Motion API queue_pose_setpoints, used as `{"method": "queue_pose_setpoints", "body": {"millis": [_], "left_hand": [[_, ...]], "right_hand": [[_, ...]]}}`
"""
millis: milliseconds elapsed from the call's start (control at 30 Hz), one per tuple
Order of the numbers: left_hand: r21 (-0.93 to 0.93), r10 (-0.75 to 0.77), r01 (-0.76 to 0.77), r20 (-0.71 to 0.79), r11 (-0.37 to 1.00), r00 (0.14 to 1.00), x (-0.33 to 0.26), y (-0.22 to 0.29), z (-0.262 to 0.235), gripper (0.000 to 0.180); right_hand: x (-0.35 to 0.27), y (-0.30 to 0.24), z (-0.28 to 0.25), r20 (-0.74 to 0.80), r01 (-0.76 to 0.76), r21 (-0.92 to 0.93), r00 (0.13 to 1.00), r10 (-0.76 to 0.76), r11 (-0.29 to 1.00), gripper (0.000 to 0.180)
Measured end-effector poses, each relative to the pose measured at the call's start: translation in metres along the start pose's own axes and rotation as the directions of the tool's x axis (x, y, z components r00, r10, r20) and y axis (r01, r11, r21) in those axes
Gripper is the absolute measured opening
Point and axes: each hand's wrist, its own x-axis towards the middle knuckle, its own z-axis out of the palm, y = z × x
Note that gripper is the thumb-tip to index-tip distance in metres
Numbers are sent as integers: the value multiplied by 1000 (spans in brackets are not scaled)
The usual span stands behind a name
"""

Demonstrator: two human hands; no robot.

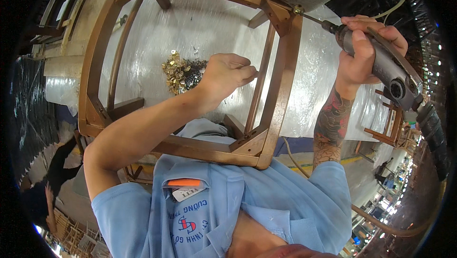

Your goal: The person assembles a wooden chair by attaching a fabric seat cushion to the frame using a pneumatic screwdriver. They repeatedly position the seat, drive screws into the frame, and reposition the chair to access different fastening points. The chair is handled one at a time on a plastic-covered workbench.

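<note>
My right hand is wrapped round a grey-black pneumatic screwdriver, with its thumb along the body and fingers over the lever. The driver's long thin bit reaches left to a small brass-coloured fitting at the far right corner of a brown wooden frame. Over the frame's opening, my left hand is closed, its fingertips pinched together; whatever they hold is too small to name. Just left of that hand lies a pile of brass-coloured metal fittings, beside a heap of small dark screws, partly hidden by the hand.
Plastic film covers the work surface under the frame. A hose runs from the driver round the lower right. Stacked wooden pieces stand at the left. Another person is at the lower left, and a brown wooden piece of furniture is at the right.
</note>
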Motion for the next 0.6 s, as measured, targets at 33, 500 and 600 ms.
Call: {"method": "queue_pose_setpoints", "body": {"millis": [33,500,600], "left_hand": [[-57,-2,3,22,998,1000,-1,-2,0,35],[-21,-17,20,150,1000,989,-13,-2,-3,36],[-98,-54,64,102,993,993,-16,-2,-9,36]], "right_hand": [[1,-1,1,20,-3,-6,1000,3,1000,39],[41,17,34,169,-178,-179,963,208,968,17],[48,4,56,250,-59,-331,957,148,942,34]]}}
